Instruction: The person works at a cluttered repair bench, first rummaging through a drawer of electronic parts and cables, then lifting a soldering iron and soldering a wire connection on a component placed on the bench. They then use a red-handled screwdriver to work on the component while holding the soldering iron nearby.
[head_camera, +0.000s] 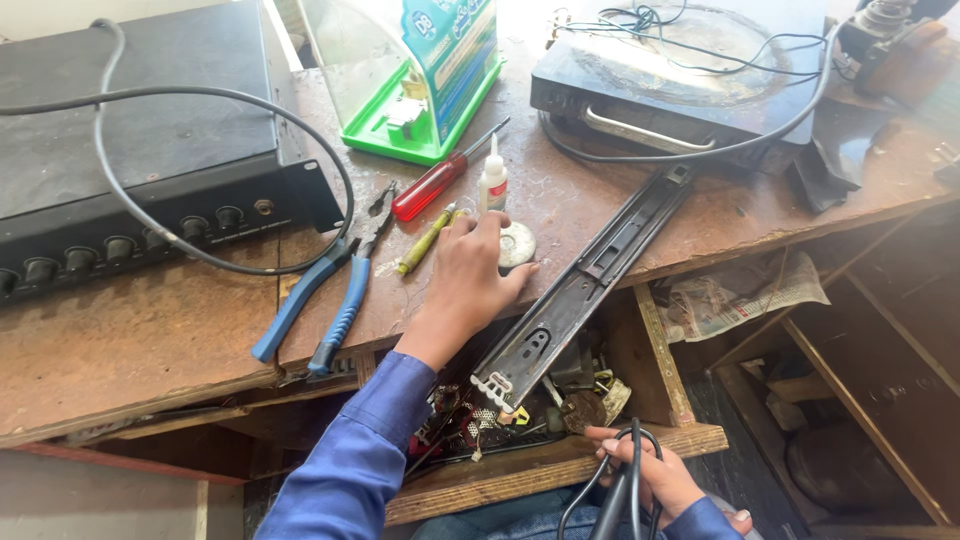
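Two hands are working here: the left hand (470, 275) is lying palm-down on the wooden bench (150, 340), fingers curling over a small round metal disc (518, 243) near the front edge, while the right hand (650, 475) is gripping black cable (622, 490) below. Pliers (335, 285), a screwdriver (440, 180) and a drawer slide (590, 280) are crowding either side.

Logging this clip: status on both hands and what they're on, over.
Left hand flat on bench, fingertips touching round metal disc. Right hand shut on black cable. Drawer slide beside left hand.
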